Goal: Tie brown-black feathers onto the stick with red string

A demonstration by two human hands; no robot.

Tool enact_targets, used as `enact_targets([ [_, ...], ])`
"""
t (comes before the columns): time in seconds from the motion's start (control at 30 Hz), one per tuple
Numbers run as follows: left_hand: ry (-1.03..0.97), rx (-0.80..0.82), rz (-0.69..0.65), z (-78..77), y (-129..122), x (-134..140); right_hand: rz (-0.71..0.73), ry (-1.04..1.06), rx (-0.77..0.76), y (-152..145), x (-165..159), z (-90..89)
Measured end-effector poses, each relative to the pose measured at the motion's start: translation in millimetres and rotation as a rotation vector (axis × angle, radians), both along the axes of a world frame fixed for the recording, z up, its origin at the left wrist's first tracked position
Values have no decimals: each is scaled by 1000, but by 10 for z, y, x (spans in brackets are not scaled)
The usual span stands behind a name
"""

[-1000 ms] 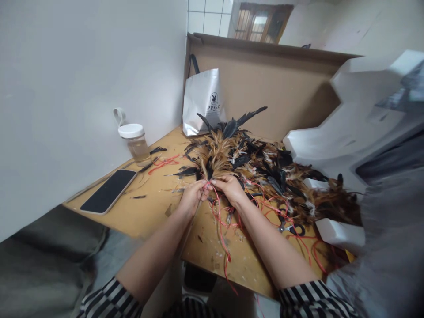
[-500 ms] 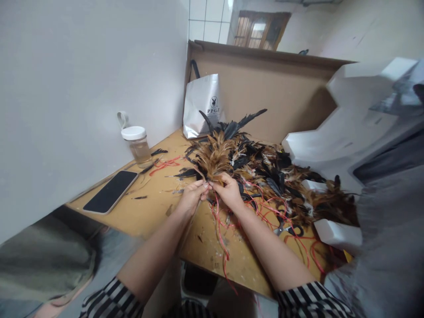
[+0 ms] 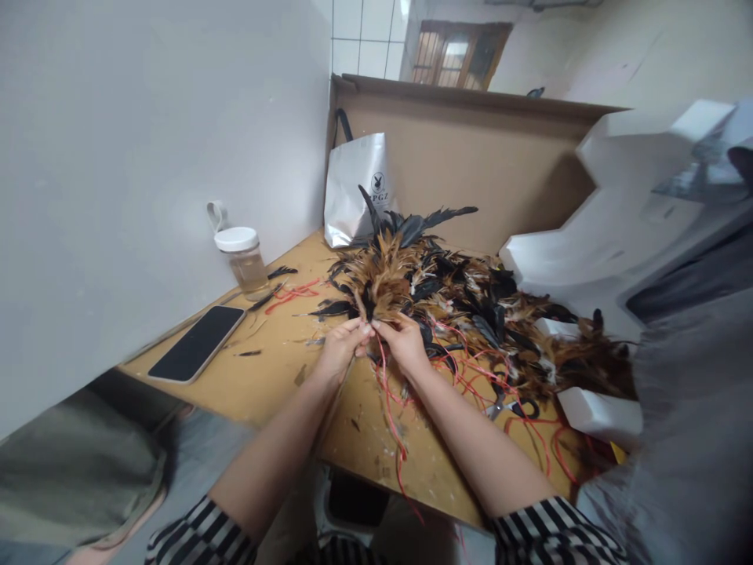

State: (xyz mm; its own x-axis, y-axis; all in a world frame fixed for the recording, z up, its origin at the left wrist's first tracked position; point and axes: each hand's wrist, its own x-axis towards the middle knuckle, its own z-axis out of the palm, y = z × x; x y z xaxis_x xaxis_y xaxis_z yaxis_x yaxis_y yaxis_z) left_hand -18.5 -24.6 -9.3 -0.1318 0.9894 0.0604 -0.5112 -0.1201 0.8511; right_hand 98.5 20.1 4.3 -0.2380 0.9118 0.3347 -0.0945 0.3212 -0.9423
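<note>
Feather bundle [image 3: 382, 271], brown w/ longer black plumes at the tip, lying just beyond the hands, fanned away from the wearer, its base btwn the fingertips. L hand [image 3: 342, 345]: thumb + fingers pinched on the base. R hand [image 3: 405, 339]: fingertips closed on the same spot, nearly touching those of L; whether the cord is in its grip too can't be told. Red cord [image 3: 385, 377] emerges btwn the hands and trails toward the wearer, past the edge of the tabletop [image 3: 276, 357].

Step in hand, as judged: securing the base w/ cord. For a good result, L should pinch firmly w/ quill ends level, so no feather slips; R should lay turns snug, close to L's fingertips, w/ tension even. Keep wispy barbs clear of the wrap, and the free end clear of the other cord, as snagging seems the chief risk.

Surroundings: feather heap [image 3: 471, 302] beyond and right of R hand; scissors [image 3: 511, 406] right of R wrist, among more red strands, prob. handy for trimming; cut cord pieces [image 3: 294, 292] beyond and left of L hand; phone [image 3: 197, 345] farther left, w/ lidded jar [image 3: 245, 267] behind it.
</note>
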Motion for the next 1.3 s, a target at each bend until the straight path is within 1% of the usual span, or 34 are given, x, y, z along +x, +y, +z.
enact_targets([
  [0.07,-5,1,-2,0,1,6,43,94,-189,6,-41,-43],
  [0.17,-11,-3,-3,1,0,23,95,171,-361,10,-76,-83],
  [0.3,-12,-16,22,-13,7,29,112,235,-444,1,-90,-83],
  [0.37,-16,-20,25,-20,15,18,153,275,-503,-8,-77,-59],
  [0.47,-18,-14,43,-25,31,-11,310,263,-624,-12,-26,-4],
  [0.53,-10,-10,72,-26,41,-30,418,192,-675,-6,14,25],
  [0.57,-2,-11,90,-26,46,-37,446,149,-684,-1,28,31],
  [0.6,11,-14,105,-27,49,-42,447,107,-680,4,37,29],
  [0.63,32,-21,118,-27,52,-44,417,69,-664,10,38,19],
  [0.7,88,-36,146,-30,55,-39,284,17,-575,22,16,-21],
  [0.8,175,-49,182,-44,60,-20,77,-22,-335,26,-51,-101],
  [0.87,201,-48,210,-59,65,-8,8,-84,-188,14,-89,-138],
  [1.0,219,-30,298,-97,83,-2,-75,-245,-5,-40,-112,-129],
  [1.1,290,5,355,-132,102,-13,-106,-309,83,-74,-104,-86],
  [1.2,406,55,402,-166,115,-37,-110,-335,131,-91,-105,-57],
  [1.3,626,102,452,-170,100,-59,-104,-335,131,-87,-118,-62],
])
